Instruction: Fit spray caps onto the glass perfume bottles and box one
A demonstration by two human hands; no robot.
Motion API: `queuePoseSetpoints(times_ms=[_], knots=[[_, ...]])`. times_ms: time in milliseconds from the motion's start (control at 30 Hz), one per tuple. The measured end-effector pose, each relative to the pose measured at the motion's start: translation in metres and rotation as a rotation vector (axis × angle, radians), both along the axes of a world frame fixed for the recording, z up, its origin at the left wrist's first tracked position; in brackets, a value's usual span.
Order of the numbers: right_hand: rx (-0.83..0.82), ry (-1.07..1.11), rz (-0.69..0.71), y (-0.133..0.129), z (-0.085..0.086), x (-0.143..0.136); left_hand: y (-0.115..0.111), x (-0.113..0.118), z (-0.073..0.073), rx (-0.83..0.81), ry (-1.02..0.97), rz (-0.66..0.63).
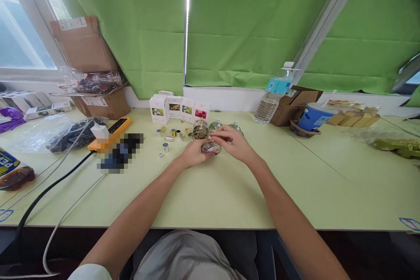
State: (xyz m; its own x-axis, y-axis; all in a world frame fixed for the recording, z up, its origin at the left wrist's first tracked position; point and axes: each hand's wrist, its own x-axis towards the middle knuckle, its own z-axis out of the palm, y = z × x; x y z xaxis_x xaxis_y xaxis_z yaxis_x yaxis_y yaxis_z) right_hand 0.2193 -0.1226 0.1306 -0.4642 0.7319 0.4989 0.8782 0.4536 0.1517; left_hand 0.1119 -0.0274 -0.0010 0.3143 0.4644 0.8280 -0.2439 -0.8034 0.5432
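Near the middle of the table, my left hand (194,153) is closed around a small round glass jar (211,148) with pinkish contents, held tilted. The fingers of my right hand (232,142) are pinched together at the top of this jar; what they grip there is too small to make out. Just behind my hands stand a dark patterned glass jar (200,129) and two greenish glass jars, one (215,125) in the middle and one (235,127) partly behind my right hand. Several small gold and silver cylinders (166,147) lie and stand to the left.
White picture boxes (159,110) stand behind the jars. On the left are an orange power strip (119,126), cables, a cardboard box (106,104) and a drink bottle (13,173). A water bottle (273,96), blue cup (313,118) and brown carton (282,110) are at the right.
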Motion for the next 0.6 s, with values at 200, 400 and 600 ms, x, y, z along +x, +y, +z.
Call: queuePoseSetpoints(times_ms=[200, 400, 600], knots=[[0.016, 0.103, -0.039, 0.005, -0.002, 0.0, 0.002, 0.001, 0.0, 0.006, 0.0, 0.03], [0.108, 0.197, -0.144, 0.012, -0.015, -0.007, 0.001, -0.002, 0.001, -0.004, 0.014, 0.028], [0.093, 0.272, -0.132, 0.012, -0.019, -0.007, 0.0, -0.002, 0.0, 0.005, -0.018, 0.012]])
